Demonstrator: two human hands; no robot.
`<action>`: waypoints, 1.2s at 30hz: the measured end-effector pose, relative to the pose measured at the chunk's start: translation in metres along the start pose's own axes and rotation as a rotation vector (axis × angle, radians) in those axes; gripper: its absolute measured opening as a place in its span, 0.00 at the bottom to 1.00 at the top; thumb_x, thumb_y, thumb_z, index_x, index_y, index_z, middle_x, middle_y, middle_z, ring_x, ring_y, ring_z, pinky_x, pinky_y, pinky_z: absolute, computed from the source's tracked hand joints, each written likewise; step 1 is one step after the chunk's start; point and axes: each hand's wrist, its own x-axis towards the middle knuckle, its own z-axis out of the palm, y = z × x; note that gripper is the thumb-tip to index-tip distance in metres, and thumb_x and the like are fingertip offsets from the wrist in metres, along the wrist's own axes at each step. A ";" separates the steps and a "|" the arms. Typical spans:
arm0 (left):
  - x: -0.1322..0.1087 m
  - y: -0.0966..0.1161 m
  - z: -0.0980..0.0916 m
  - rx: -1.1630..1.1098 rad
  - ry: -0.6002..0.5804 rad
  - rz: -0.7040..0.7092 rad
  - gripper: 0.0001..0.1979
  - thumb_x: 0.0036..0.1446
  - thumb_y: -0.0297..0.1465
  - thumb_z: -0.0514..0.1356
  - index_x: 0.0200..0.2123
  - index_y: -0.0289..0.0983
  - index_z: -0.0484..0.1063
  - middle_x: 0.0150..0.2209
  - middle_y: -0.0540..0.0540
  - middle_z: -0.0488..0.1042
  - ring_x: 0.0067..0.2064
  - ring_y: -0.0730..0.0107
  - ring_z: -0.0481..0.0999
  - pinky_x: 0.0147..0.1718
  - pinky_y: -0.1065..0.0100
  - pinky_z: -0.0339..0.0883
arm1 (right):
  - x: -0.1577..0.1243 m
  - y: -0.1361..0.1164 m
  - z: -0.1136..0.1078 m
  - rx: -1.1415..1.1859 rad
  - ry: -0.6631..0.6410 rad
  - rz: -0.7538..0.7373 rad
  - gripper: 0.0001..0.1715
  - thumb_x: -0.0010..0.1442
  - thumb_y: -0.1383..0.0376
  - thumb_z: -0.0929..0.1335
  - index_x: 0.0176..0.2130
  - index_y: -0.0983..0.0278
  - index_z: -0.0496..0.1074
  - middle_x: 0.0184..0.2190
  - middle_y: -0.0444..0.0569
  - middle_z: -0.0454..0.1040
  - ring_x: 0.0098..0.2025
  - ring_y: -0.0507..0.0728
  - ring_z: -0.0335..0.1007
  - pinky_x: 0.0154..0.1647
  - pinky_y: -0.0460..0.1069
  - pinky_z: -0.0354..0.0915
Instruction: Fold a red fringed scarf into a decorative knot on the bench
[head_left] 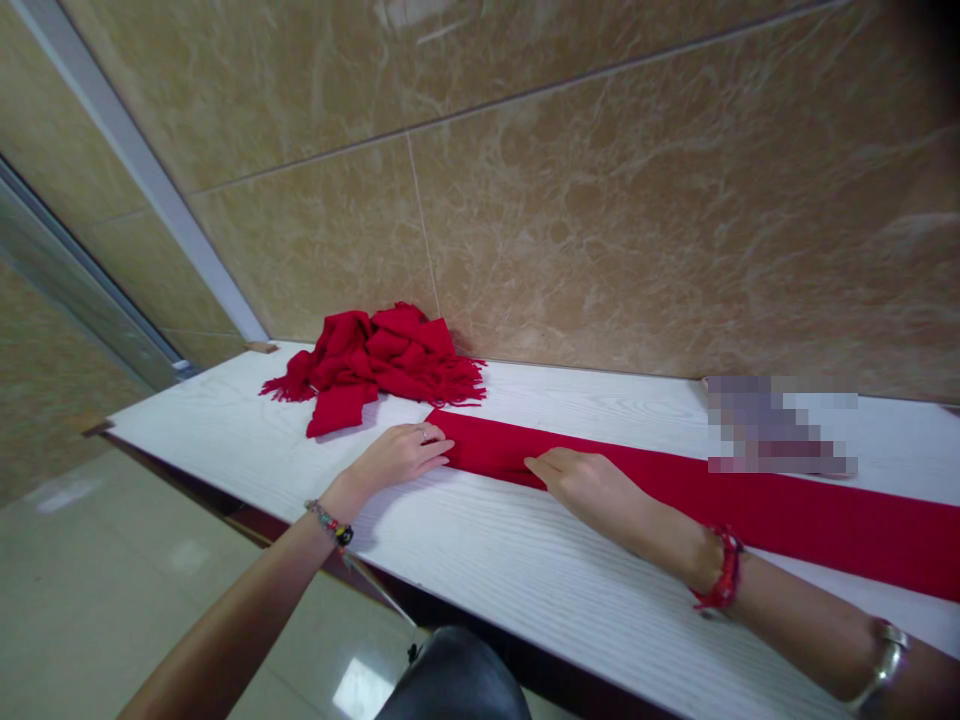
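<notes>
A long red scarf lies stretched out flat as a strip along the white table, running out of view at the right. At its left end, my left hand is closed on the cloth, with the thumb mostly hidden. My right hand pinches the scarf's near edge a little further right, where the fabric puckers slightly under the fingertips. Behind my left hand sits a crumpled heap of red fringed scarves, apart from the stretched one.
The narrow white wood-grain table stands against a marbled tile wall. A blurred-out flat object lies near its back edge at right. A dark rounded seat or knee is below the front edge.
</notes>
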 end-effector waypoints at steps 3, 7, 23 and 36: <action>-0.001 -0.001 0.002 0.027 0.034 0.033 0.14 0.60 0.35 0.49 0.44 0.36 0.69 0.41 0.44 0.71 0.40 0.67 0.70 0.41 0.65 0.64 | 0.000 -0.001 -0.001 -0.037 0.025 0.009 0.11 0.55 0.77 0.61 0.36 0.68 0.70 0.31 0.52 0.73 0.32 0.55 0.68 0.30 0.47 0.62; -0.001 -0.002 0.006 0.077 0.108 0.107 0.12 0.60 0.29 0.49 0.43 0.35 0.68 0.38 0.44 0.72 0.38 0.68 0.71 0.38 0.66 0.65 | 0.000 -0.002 0.000 -0.032 0.151 0.027 0.10 0.55 0.75 0.62 0.29 0.66 0.69 0.26 0.48 0.70 0.29 0.54 0.65 0.27 0.46 0.58; 0.028 0.022 0.006 -0.013 0.244 0.120 0.12 0.58 0.35 0.52 0.40 0.36 0.69 0.36 0.45 0.72 0.37 0.69 0.71 0.35 0.68 0.65 | 0.008 0.000 0.017 -0.003 0.206 0.110 0.10 0.55 0.74 0.62 0.27 0.66 0.70 0.25 0.47 0.71 0.29 0.54 0.64 0.29 0.47 0.56; 0.025 0.018 -0.001 0.106 0.131 0.108 0.10 0.58 0.24 0.51 0.40 0.36 0.69 0.36 0.46 0.71 0.36 0.70 0.70 0.35 0.69 0.63 | 0.005 0.000 0.015 0.017 0.321 0.055 0.11 0.54 0.75 0.62 0.27 0.65 0.69 0.24 0.46 0.70 0.28 0.53 0.63 0.29 0.47 0.56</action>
